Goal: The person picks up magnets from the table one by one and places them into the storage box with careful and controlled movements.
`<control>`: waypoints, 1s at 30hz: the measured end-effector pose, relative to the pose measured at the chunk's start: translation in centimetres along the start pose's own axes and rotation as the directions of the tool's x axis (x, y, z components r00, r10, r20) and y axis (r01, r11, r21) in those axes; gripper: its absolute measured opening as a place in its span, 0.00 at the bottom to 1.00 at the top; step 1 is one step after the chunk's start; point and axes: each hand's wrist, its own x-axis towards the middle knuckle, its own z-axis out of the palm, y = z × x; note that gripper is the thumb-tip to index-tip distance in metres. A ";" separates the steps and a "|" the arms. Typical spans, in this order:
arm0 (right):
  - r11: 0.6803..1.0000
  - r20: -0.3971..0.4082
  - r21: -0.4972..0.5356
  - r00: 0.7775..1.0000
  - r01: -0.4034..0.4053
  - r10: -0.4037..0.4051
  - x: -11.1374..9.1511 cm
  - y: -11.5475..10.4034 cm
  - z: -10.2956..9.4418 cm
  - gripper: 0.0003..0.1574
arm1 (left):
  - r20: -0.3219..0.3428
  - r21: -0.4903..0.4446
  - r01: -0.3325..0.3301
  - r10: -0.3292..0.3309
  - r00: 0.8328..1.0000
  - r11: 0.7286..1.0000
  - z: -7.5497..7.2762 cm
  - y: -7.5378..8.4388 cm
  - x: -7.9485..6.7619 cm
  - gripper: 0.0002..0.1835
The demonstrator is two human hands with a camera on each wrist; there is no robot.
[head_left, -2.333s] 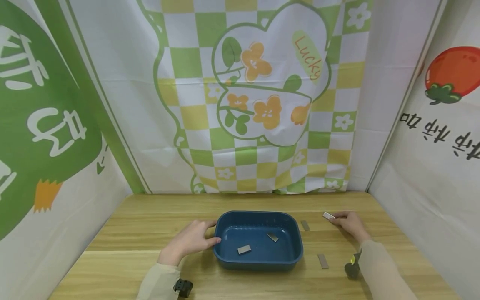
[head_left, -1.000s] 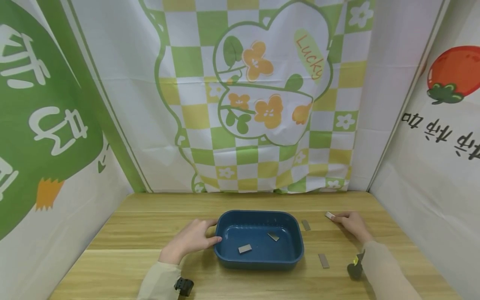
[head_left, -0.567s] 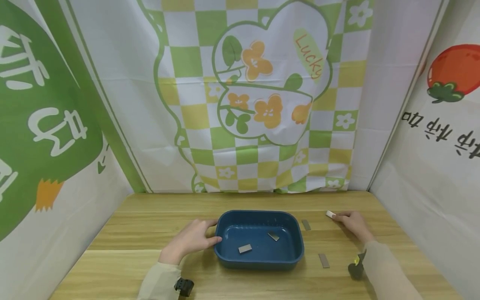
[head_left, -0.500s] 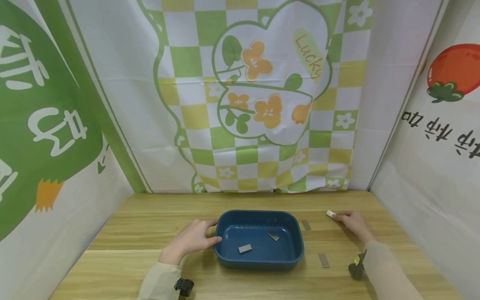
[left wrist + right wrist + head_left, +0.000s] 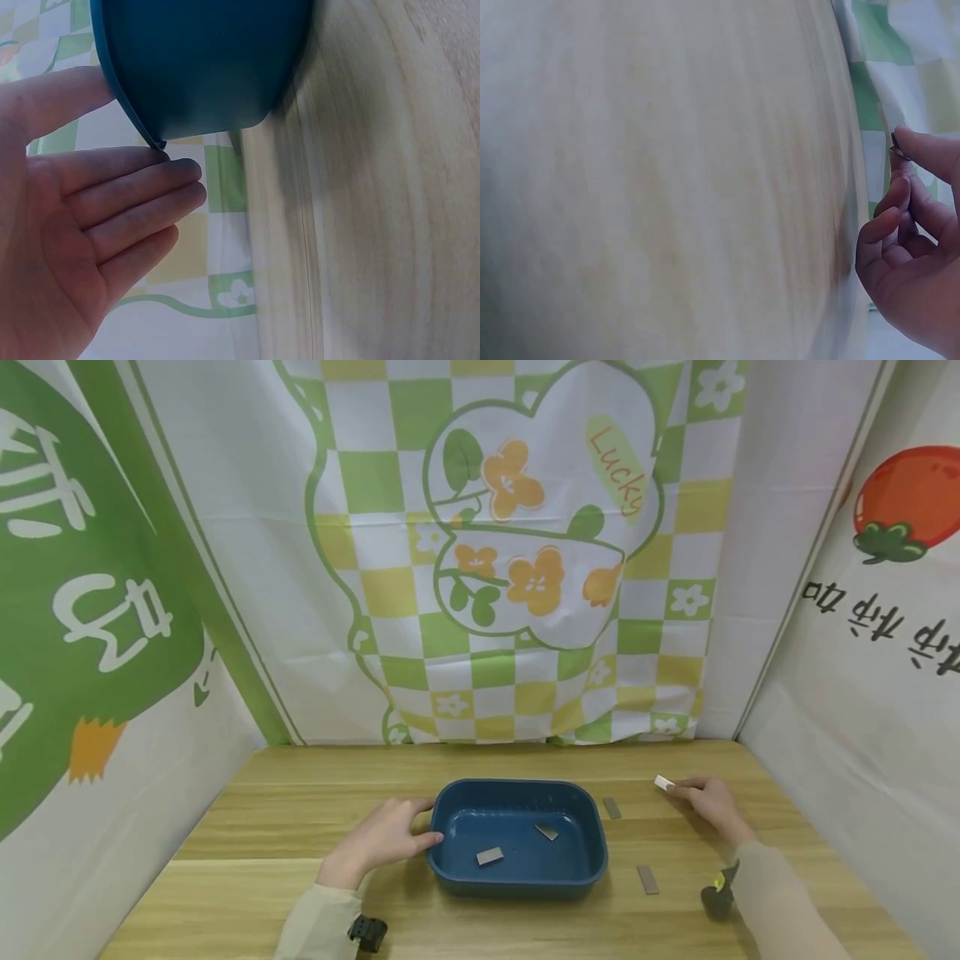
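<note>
My left hand rests against the left end of a dark blue rectangular bin. In the left wrist view its thumb and straight fingers touch the bin's rim, without curling round it. Right of the bin, my right hand pinches a small flat metal block, bright with glare, between thumb and forefinger. The right wrist view shows this block edge-on at the fingertips, the other fingers curled in. Inside the bin lie two similar grey blocks, one at the left and one at the right.
Between the bin and my right hand, a grey block lies on the wooden table. Another block is nearer the front. A checked cloth hangs behind the table, with printed cloth walls at both sides.
My right hand has shifted slightly right and away from me with the pinched block, whose face has tilted and turned from silver to bright white. The left hand and bin stay put.
</note>
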 end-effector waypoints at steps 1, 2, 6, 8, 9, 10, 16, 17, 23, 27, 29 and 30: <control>1.000 -0.001 0.009 1.000 -0.006 0.006 0.0 -0.1 0.0 0.35 | -0.002 0.000 0.001 -0.001 1.000 1.000 0.0 0.0 0.0 0.30; 1.000 -0.001 0.014 1.000 -0.008 0.008 -0.1 -0.1 -0.1 0.35 | -0.003 0.002 0.004 -0.004 1.000 1.000 0.0 0.0 0.0 0.30; 0.999 0.009 0.038 1.000 -0.011 0.010 -0.4 -0.5 -0.2 0.34 | 0.002 0.009 0.006 -0.006 1.000 1.000 0.0 0.0 0.0 0.31; 0.999 0.009 0.032 1.000 -0.001 0.001 -0.5 -0.8 -0.3 0.34 | 0.003 0.012 0.007 -0.007 1.000 1.000 0.0 0.0 0.0 0.31; 1.000 0.004 0.024 1.000 0.003 -0.004 -0.5 -0.9 -0.3 0.34 | 0.003 0.011 0.005 -0.005 1.000 1.000 0.0 0.0 0.0 0.31; 1.000 -0.004 0.011 1.000 0.009 -0.009 -0.5 -1.0 -0.4 0.34 | 0.005 0.010 0.004 -0.004 1.000 1.000 0.0 0.0 0.0 0.31; 1.000 -0.039 -0.014 0.999 0.019 -0.019 -0.5 -1.7 -0.6 0.33 | 0.006 0.001 -0.006 0.006 1.000 1.000 0.0 0.0 0.2 0.31; 1.000 -0.044 -0.021 0.999 0.020 -0.021 -0.5 -1.8 -0.7 0.33 | 0.007 0.000 -0.006 0.006 1.000 1.000 0.0 0.0 0.2 0.31; 0.998 -0.068 -0.033 0.996 0.047 -0.049 -0.6 -2.0 -0.9 0.31 | 0.015 -0.003 0.001 -0.001 1.000 1.000 0.0 0.0 0.2 0.31; 0.998 -0.069 -0.022 0.996 0.052 -0.054 -0.8 -2.5 -1.1 0.31 | 0.010 0.001 0.003 -0.003 1.000 1.000 0.0 0.0 0.1 0.31; 0.998 -0.065 -0.028 0.996 0.052 -0.054 -0.9 -2.7 -1.2 0.32 | 0.004 0.005 0.000 0.000 1.000 1.000 0.1 -0.1 0.1 0.31; 0.998 -0.067 -0.034 0.996 0.051 -0.053 -0.9 -2.8 -1.2 0.32 | 0.001 0.008 -0.002 0.002 1.000 1.000 0.1 -0.1 0.0 0.30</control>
